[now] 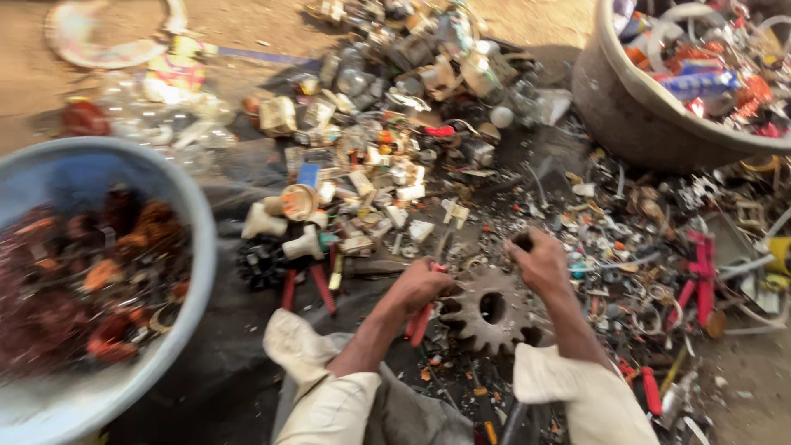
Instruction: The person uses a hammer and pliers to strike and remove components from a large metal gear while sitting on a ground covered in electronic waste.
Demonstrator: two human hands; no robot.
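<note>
While left hand (422, 284) grips red-handled pliers (418, 320), right hand (540, 262) clenches a small dark part.
Risk: pliers may slip against the rusty gear (493, 311), pinching fingers.

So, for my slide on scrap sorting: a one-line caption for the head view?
Left hand grips a red-handled tool, right hand over a rusty gear amid mixed scrap.

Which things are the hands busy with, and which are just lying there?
Busy with:
left hand on a red-handled tool
right hand above the rusty toothed metal gear

Lying about:
blue plastic tub of reddish scrap
grey round basin of mixed bits
red-handled pliers
</note>
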